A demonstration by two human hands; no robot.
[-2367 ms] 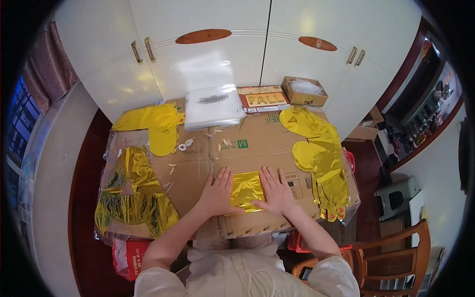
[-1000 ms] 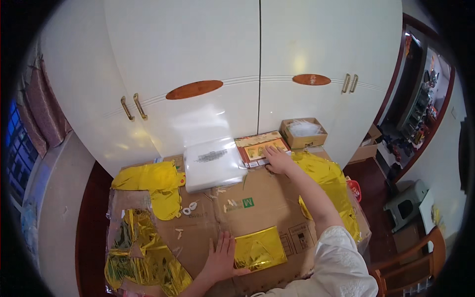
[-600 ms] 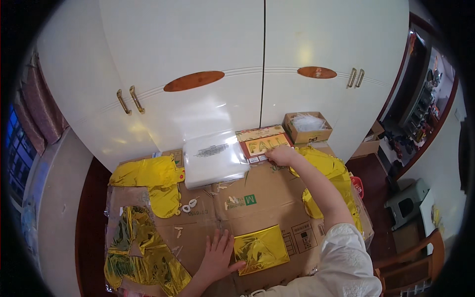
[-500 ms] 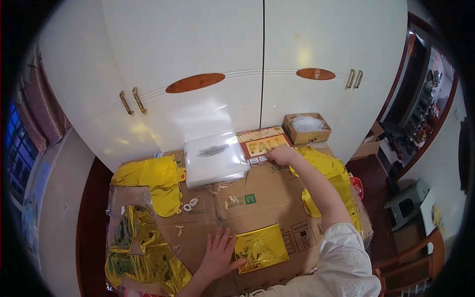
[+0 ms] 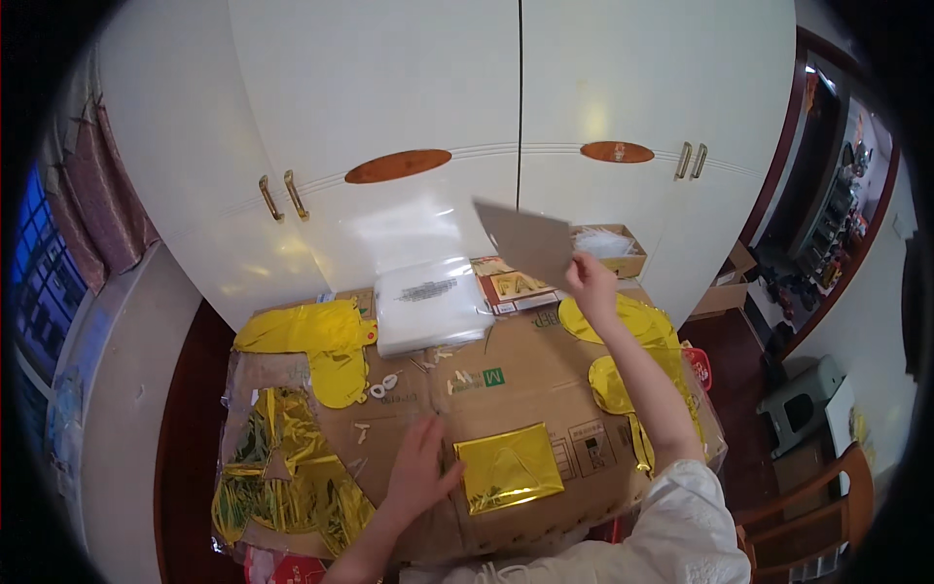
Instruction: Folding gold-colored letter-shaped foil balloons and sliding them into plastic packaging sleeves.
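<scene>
Right hand (image 5: 592,282) pinched grey card (image 5: 530,241) by its edge, likely sparing its face; left hand (image 5: 420,471), thumb splayed, held nothing beside gold foil (image 5: 508,469).

room above cardboard (image 5: 525,397), raised card (image 5: 530,241) before carton (image 5: 625,264)

1. Desk (image 5: 525,360), topped with brown cardboard (image 5: 409,409).
2. Near edge: folded gold foil packet (image 5: 510,472).
3. Left: crumpled gold foil (image 5: 251,492), flat yellow foil shape (image 5: 336,350).
4. Middle: white rings (image 5: 378,391), small pale pieces (image 5: 363,430).
5. Back: clear plastic bags (image 5: 423,326), printed pack (image 5: 510,304), open box (image 5: 628,265).
6. Right: yellow foil (image 5: 613,384).
</scene>
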